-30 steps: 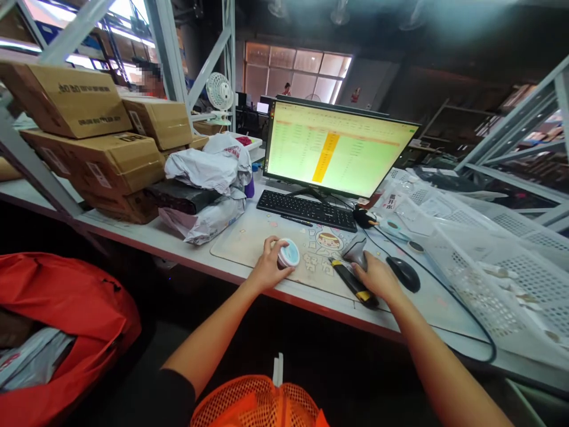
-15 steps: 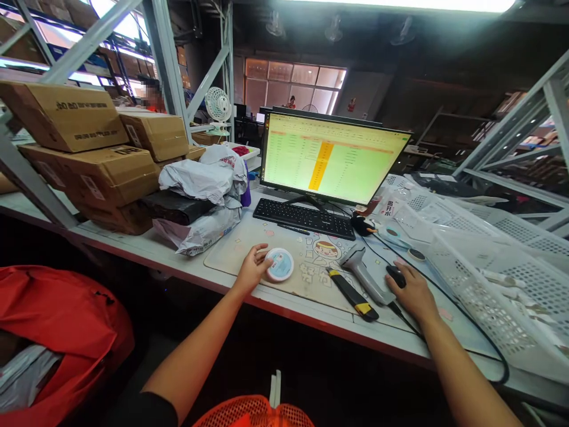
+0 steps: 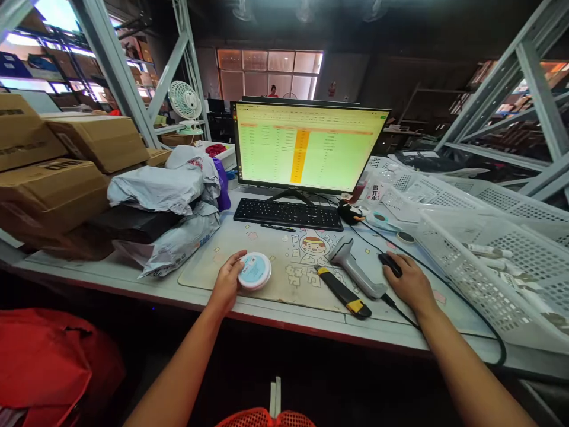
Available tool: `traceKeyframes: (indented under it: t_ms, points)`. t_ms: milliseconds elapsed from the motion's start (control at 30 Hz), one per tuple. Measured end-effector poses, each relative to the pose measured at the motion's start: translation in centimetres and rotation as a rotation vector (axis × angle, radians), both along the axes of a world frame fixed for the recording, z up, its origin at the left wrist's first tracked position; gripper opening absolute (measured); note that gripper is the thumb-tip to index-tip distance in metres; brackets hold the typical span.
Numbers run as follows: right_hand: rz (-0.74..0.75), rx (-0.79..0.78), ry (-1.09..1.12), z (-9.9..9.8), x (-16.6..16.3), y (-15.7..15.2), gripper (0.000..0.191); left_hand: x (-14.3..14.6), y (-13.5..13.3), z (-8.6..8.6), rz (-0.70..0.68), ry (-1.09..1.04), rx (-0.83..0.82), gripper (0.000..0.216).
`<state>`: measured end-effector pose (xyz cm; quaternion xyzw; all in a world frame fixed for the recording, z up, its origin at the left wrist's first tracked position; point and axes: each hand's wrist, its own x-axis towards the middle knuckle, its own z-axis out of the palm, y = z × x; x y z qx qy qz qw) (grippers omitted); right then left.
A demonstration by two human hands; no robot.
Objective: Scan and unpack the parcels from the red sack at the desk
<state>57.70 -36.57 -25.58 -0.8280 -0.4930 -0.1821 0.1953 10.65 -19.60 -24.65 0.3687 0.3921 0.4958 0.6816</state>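
Note:
My left hand (image 3: 229,281) grips a round white tub with a pale blue label (image 3: 255,271) by its left edge, thumb on top, over the front of the desk mat. On the right, my right hand (image 3: 409,281) rests over a black computer mouse (image 3: 390,264), fingers curved around it. Between the hands lie a black and yellow utility knife (image 3: 341,291) and a grey barcode scanner (image 3: 358,270) with a cable. Behind them are a black keyboard (image 3: 288,214) and a lit monitor (image 3: 306,148) showing a spreadsheet with an orange column.
Cardboard boxes (image 3: 48,190) and plastic mailer bags (image 3: 155,188) are piled at the left. White perforated baskets (image 3: 466,279) stand at the right. A black pen (image 3: 278,227) lies below the keyboard. A red bag (image 3: 48,362) sits beside the desk, lower left.
The camera view has swung, so the desk's things appear further left. The tub's top now faces me a little more tilted. My right hand stays on the mouse.

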Motion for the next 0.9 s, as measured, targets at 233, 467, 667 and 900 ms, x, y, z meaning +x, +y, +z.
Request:
traceKeyframes:
  t_ms: [233, 467, 667, 900]
  points:
    - [-0.051, 0.002, 0.025, 0.3, -0.6, -0.2, 0.052, -0.1, 0.1, 0.1, -0.01, 0.0, 0.006, 0.066]
    - [-0.065, 0.027, 0.0, -0.1, -0.6, -0.1, 0.048, -0.2, 0.3, -0.6, -0.01, -0.031, 0.037, 0.066]
    - [-0.081, 0.008, 0.02, 0.1, -0.6, -0.2, 0.047, -0.3, 0.3, -1.1, -0.018, -0.028, 0.048, 0.07]
    - [-0.095, 0.015, 0.023, 0.1, -0.7, -0.2, 0.045, -0.5, 0.2, -1.4, -0.028, 0.034, 0.114, 0.072]
